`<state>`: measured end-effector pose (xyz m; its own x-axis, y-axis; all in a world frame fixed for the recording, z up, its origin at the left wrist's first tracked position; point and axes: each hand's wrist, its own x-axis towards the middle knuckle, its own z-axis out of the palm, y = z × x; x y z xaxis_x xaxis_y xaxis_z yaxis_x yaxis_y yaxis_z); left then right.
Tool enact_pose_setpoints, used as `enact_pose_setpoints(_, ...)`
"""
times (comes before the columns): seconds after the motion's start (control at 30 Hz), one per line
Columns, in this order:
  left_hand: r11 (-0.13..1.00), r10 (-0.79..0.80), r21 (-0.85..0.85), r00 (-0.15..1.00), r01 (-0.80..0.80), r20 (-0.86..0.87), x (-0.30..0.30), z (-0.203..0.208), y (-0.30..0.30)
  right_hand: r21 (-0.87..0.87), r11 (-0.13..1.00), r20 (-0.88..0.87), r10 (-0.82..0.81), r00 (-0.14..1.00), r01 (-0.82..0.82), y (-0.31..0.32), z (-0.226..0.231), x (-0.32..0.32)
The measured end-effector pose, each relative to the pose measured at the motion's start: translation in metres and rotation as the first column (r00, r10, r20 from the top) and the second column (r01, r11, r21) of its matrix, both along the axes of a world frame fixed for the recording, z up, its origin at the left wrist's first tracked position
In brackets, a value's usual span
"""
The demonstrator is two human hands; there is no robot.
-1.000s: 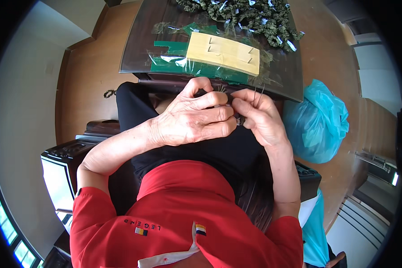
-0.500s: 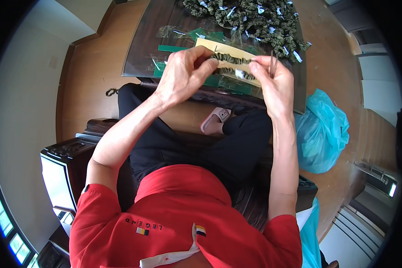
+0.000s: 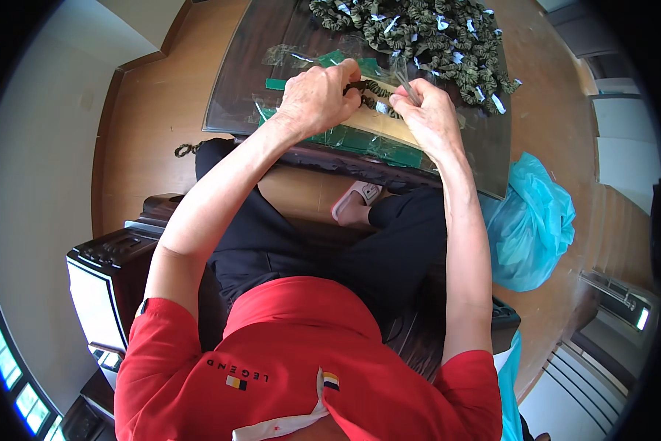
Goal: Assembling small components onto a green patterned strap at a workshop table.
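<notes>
A dark green gathered scrunchie (image 3: 378,89) stretches between my hands over a yellow board (image 3: 389,128). My left hand (image 3: 321,97) is closed, with thumb and fingers pinching the scrunchie's left end. A white tag (image 3: 381,107) hangs from its near side. In my right hand (image 3: 431,117), closed at the scrunchie's right end, is a slim grey metal tool (image 3: 410,90) that looks like tweezers, its narrow end pointing away from me. My right fingertips partly cover that end of the scrunchie, so I cannot tell whether they grip it too.
A large heap of tagged scrunchies (image 3: 448,44) covers the table's far right. Green strips (image 3: 374,145) and clear tape lie around the board on the dark table (image 3: 235,95). A blue plastic bag (image 3: 532,220) stands on the floor to the right; a loose scrunchie (image 3: 186,149) is at left.
My right hand has moved left, and the tool in it has swung to point away over the board. My left hand has shifted slightly right and away, fingers still on the scrunchie.
</notes>
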<state>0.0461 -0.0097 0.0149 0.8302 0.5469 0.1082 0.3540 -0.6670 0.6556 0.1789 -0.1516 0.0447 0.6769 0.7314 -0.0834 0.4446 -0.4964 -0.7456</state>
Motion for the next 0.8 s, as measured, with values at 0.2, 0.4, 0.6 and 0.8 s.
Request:
enact_pose_setpoints(0.2,0.971,-0.115,-0.216,0.993,0.105,-0.034,0.004,-0.002,0.021,0.067,0.995,-0.077,0.076,0.994,-0.071,0.002,0.006,0.008)
enact_pose_setpoints(0.4,0.949,-0.206,-0.262,0.973,0.173,-0.101,0.006,0.015,0.023,0.080,0.986,-0.175,0.158,0.972,-0.146,0.002,0.009,0.013)
enact_pose_setpoints(0.6,0.978,-0.097,0.151,0.959,0.141,-0.268,0.002,0.014,0.000,-0.146,0.985,0.247,0.125,0.961,-0.090,-0.014,0.011,-0.010)
enact_pose_setpoints(0.8,0.987,-0.118,0.092,0.979,0.135,-0.169,0.001,0.006,0.002,-0.103,0.986,0.342,-0.088,0.936,0.131,-0.031,0.014,-0.008)
